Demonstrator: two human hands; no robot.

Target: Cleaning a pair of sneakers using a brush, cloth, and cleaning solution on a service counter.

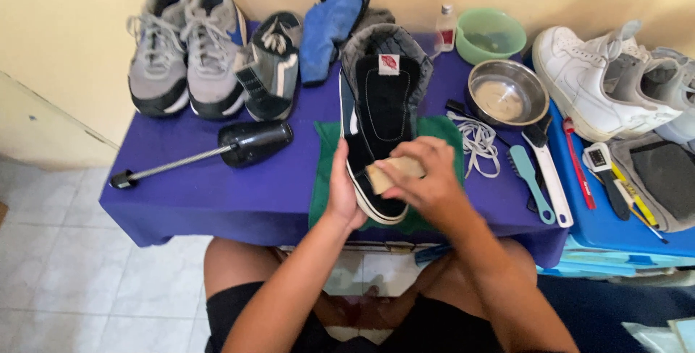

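Shoe: a black high-top sneaker [376, 118] with white sole edge lies on a green cloth [327, 172] in the middle of the purple table [217, 186], its toe near to me and its open collar far, toward the wall.
Left hand: my left hand [342, 192] is closed around the left side of the toe, thumb up along the sole edge, and holds the shoe steady.
Right hand: my right hand [427, 178] grips a small tan block [394, 172], the fingers curled over it, and presses it on the toe part.
Weight: I judge the shoe to be light; one hand is enough to keep it.
Stiffness: the rubber sole edge looks firm, while the fabric upper and the padded grey collar look soft and will fold if I squeeze them.
Where to hold: best at the sole and toe, as my left hand does, not at the collar.
Slip: the cloth under it should stop sliding, I think.
Block: it seems small and easy to lose from the fingers; whether it is hard or spongy I cannot tell.
Near things: loose white laces [474, 143] and a steel bowl [507, 94] on the right, a black shoe tree [232, 146] on the left.
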